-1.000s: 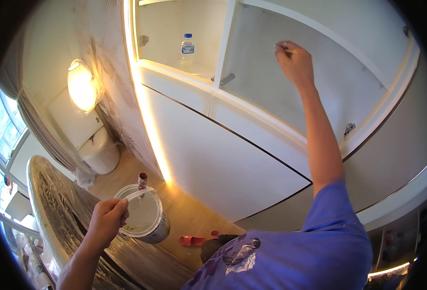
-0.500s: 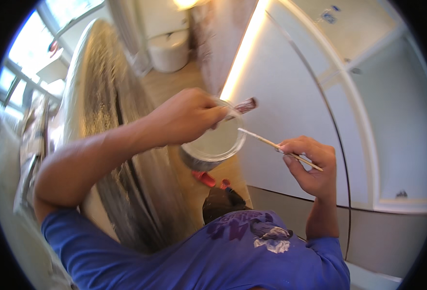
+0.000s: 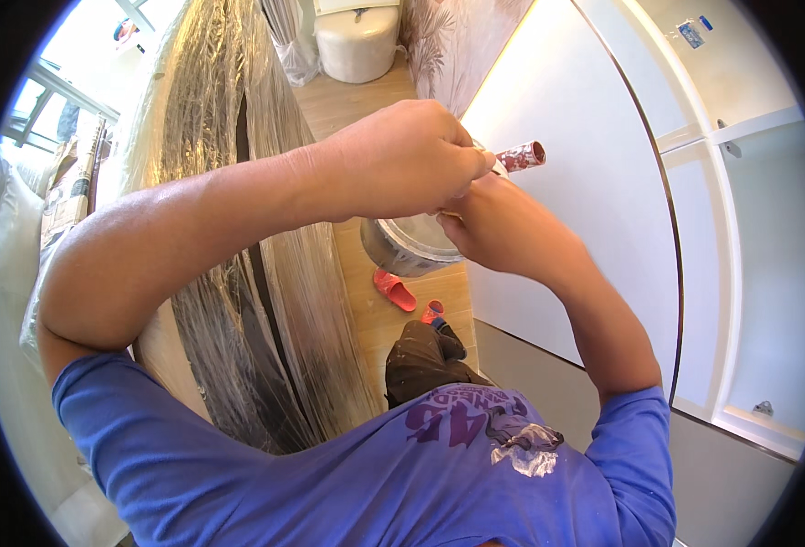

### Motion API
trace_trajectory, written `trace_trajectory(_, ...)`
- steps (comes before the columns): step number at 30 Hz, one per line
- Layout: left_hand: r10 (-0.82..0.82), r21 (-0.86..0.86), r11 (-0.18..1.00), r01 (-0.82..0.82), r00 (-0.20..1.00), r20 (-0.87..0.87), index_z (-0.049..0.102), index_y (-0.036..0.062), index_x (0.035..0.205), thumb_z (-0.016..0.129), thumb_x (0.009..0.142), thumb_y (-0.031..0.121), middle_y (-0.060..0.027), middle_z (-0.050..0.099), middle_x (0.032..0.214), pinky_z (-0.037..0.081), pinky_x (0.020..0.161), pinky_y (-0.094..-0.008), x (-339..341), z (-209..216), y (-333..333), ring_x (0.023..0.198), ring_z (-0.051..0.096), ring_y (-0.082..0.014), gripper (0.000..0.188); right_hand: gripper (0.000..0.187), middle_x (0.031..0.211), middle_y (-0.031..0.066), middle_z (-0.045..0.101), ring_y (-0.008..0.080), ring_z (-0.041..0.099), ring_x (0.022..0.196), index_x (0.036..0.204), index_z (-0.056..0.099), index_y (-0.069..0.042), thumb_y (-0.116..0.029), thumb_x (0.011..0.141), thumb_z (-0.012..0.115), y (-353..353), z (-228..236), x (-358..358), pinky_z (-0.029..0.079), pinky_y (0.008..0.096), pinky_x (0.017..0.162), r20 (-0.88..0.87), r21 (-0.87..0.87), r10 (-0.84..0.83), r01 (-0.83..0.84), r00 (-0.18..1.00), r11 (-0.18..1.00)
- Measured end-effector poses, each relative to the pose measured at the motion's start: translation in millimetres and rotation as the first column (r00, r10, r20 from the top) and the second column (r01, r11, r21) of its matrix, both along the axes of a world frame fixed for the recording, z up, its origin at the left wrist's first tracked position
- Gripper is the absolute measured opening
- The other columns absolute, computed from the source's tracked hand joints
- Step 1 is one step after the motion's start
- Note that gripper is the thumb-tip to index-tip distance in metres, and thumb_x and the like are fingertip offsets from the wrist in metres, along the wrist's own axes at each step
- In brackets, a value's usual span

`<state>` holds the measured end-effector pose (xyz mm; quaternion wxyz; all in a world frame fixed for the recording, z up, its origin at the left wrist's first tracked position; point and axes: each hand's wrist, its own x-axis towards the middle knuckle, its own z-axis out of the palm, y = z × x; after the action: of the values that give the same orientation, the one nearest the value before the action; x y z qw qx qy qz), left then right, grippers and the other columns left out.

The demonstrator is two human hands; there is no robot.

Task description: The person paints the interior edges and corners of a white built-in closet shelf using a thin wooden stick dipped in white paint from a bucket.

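My left hand [image 3: 407, 150] is closed at the far rim of a paint bucket [image 3: 393, 251], seemingly gripping it. A short red-brown tube smeared with white [image 3: 523, 157] sticks out to the right past my left fingers; whether they hold it too is hidden. Over the bucket's right side, my right hand [image 3: 493, 228] is closed, its fingers beside those of my left hand. The thin wooden stick with a white tip that it held is almost wholly covered now. Pale, whitish contents show in a small part of the bucket's mouth.
Plastic-wrapped furniture [image 3: 202, 118] stands along my left. White cabinet panels [image 3: 566, 164] and open shelving [image 3: 776, 228] rise on the right. Red clogs [image 3: 394, 289] are on the wood floor [image 3: 366, 310] below. A white stool-like seat [image 3: 357, 46] stands beyond the bucket.
My right hand has moved up and left, from beside the bucket to over it, next to my left hand. The stick, plainly seen before, is now mostly hidden.
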<state>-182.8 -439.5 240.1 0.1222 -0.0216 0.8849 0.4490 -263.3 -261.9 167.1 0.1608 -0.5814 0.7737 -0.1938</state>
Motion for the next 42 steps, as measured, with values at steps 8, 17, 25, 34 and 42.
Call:
trace_trajectory(8,0.019,0.009,1.000,-0.019,0.999,0.029,0.069,-0.0068,0.085,0.055,0.104,0.036,-0.0080,0.055,0.065,0.046,0.062,-0.0370,2.3,0.8,-3.5,0.063,0.054,-0.0168,0.049,0.023,0.103,0.0216,0.073,0.0376,0.070,0.098,0.107,0.070,0.001,-0.002,0.094,0.050,-35.4,-13.6,-7.4,0.057,0.0473,0.082,0.044,0.351,-0.111,0.089,0.993,0.932)
trace_trajectory(17,0.005,0.009,1.000,-0.005,1.000,0.024,0.071,-0.0095,0.096,0.055,0.103,0.033,-0.0153,0.063,0.070,0.049,0.069,-0.0417,0.1,-0.5,-4.2,0.066,0.058,-0.0230,0.046,0.023,0.097,0.0137,0.074,0.0326,0.070,0.097,0.099,0.074,-0.006,0.003,0.079,0.064,-38.7,-37.3,-12.7,0.055,0.0436,0.081,-0.026,0.151,-0.038,0.041,0.999,0.988)
trace_trajectory(25,-0.010,-0.016,1.000,0.011,1.000,0.017,0.071,-0.0091,0.098,0.054,0.103,0.034,-0.0160,0.063,0.069,0.050,0.070,-0.0410,-2.5,2.8,-4.3,0.065,0.060,-0.0235,0.047,0.026,0.101,0.0156,0.074,0.0345,0.069,0.101,0.105,0.073,-0.006,0.000,0.082,0.066,-39.9,-32.6,-12.6,0.054,0.0455,0.086,0.052,0.180,-0.080,0.069,0.995,0.981)
trace_trajectory(34,-0.027,-0.057,0.998,0.023,0.998,-0.059,0.070,-0.0080,0.090,0.055,0.102,0.035,-0.0142,0.061,0.066,0.050,0.065,-0.0396,-1.2,-0.1,-10.5,0.063,0.059,-0.0216,0.048,0.020,0.103,0.0191,0.074,0.0375,0.070,0.100,0.110,0.070,-0.002,-0.003,0.094,0.058,-5.4,27.8,10.8,0.056,0.0459,0.084,-0.008,0.006,-0.062,0.062,0.998,0.998)
trace_trajectory(42,0.063,-0.019,0.998,-0.062,0.997,0.039,0.068,-0.0023,0.081,0.056,0.102,0.039,-0.0062,0.051,0.058,0.043,0.055,-0.0361,-1.7,11.0,-7.7,0.055,0.051,-0.0165,0.048,0.021,0.098,0.0162,0.078,0.0280,0.077,0.094,0.097,0.075,0.000,0.012,0.081,0.068,60.3,64.4,23.1,0.060,0.0365,0.081,0.178,-0.248,-0.251,0.291,0.951,0.924)
